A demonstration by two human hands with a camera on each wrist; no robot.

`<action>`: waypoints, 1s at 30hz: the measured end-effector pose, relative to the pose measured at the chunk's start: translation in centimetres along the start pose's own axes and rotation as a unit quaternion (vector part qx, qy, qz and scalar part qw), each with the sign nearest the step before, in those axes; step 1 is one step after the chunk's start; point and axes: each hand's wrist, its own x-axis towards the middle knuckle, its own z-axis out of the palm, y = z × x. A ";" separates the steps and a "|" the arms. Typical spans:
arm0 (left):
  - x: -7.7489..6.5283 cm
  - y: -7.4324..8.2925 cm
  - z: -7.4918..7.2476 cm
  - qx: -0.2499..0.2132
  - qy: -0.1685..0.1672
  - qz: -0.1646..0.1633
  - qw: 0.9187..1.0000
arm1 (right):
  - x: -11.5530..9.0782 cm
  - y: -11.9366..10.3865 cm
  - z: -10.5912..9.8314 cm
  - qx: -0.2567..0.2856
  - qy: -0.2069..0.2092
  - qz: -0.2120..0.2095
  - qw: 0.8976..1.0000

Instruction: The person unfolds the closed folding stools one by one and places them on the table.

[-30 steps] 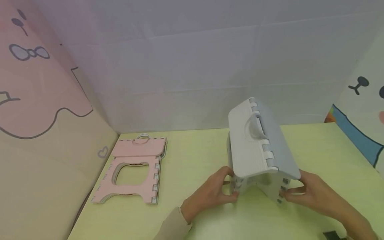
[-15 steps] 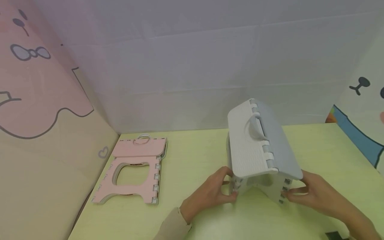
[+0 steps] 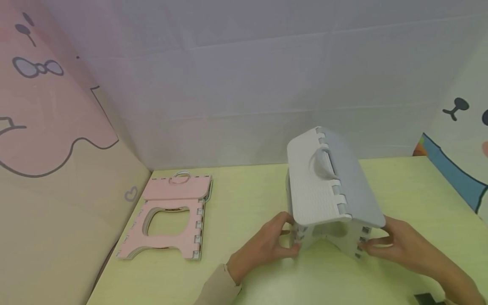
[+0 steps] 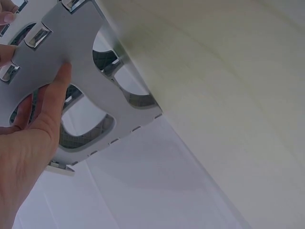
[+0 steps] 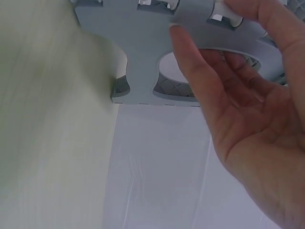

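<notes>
A white and grey folding stool (image 3: 316, 182) stands partly unfolded on the table, its two-part top peaked along the hinge like a roof. My left hand (image 3: 263, 243) grips the stool's left leg panel by the near edge. In the left wrist view the index finger lies along that grey leg panel (image 4: 78, 57), with other fingers in its oval opening. On the other side my right hand (image 3: 402, 245) holds the right leg panel (image 5: 143, 43), thumb at the hinged edge and some fingers reaching into the cut-out. A carry handle (image 3: 324, 164) sits at the ridge of the top.
A pink folding stool (image 3: 171, 237) lies folded flat at the left of the pale yellow-green table (image 3: 244, 195). A white sheet (image 3: 228, 84) hangs behind the table, with printed cartoon panels at both sides. A small dark object (image 3: 425, 298) shows near my right wrist.
The white stool's top has spread slightly wider and its ridge has sunk a little. My left hand has shifted slightly left and my right hand slightly right, both still gripping.
</notes>
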 end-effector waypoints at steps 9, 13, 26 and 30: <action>-0.2 -0.2 -0.2 0.009 -0.003 0.006 1.000 | 0.1 0.0 0.1 -0.017 -0.005 -0.003 1.000; -0.1 -0.1 -0.4 0.017 -0.008 0.009 1.000 | 0.2 0.0 0.1 -0.039 -0.008 -0.010 0.999; -0.1 0.7 -1.1 0.036 -0.017 0.006 0.999 | 0.0 -1.2 -0.4 -0.105 0.014 0.015 0.994; -0.2 1.2 -1.4 0.020 -0.009 0.003 1.000 | 0.0 -1.7 -0.5 -0.119 0.022 0.023 0.992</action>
